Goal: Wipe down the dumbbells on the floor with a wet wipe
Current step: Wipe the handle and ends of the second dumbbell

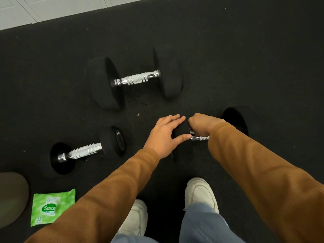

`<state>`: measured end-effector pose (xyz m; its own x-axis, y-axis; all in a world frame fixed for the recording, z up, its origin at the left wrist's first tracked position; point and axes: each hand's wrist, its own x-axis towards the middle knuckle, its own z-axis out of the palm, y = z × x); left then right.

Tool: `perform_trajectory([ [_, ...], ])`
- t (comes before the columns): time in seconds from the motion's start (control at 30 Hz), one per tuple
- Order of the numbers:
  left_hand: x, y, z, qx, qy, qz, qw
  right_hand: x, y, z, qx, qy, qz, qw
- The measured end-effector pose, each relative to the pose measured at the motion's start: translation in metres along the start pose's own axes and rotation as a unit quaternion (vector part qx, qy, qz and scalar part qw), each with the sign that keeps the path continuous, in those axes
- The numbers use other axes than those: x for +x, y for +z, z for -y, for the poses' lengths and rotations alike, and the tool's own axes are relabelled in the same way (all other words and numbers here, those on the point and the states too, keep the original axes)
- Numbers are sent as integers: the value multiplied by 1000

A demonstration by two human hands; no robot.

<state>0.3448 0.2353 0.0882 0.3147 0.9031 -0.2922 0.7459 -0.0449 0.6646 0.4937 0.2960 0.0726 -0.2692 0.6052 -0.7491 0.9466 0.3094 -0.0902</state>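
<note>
Three black dumbbells with chrome handles lie on the dark rubber floor. My right hand (203, 124) is curled round the chrome handle (199, 138) of the nearest dumbbell (235, 120). A small pale bit shows under its fingers; I cannot tell if it is a wipe. My left hand (164, 137) rests on that dumbbell's left head, fingers straight over the top and thumb stretched towards the handle. A large dumbbell (138, 78) lies further off. A small dumbbell (84, 151) lies to the left.
A green pack of wet wipes (50, 207) lies flat at the lower left beside a rounded brown object (12, 197). My white shoes (201, 193) stand just behind the held dumbbell. A white wall (52, 7) borders the floor at the far left.
</note>
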Motion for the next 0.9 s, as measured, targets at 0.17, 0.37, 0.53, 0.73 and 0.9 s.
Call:
perform_trajectory([
  [0.17, 0, 0, 1, -7, -1, 3, 1000, -3, -2, -1, 16, -16, -10, 1000],
  [0.37, 1, -1, 0, -11, -6, 9, 1000, -12, -3, -9, 31, -30, -33, 999],
  [0.53, -1, -1, -1, -9, -8, 11, 1000, -13, 0, -8, 50, -39, -52, 997],
  [0.73, -1, -2, -2, -7, -11, 15, 1000, -15, 6, -7, 57, -15, -83, 995],
  [0.9, -1, -1, -2, -4, -11, 20, 1000, -21, 13, -9, 104, 1, -96, 990],
])
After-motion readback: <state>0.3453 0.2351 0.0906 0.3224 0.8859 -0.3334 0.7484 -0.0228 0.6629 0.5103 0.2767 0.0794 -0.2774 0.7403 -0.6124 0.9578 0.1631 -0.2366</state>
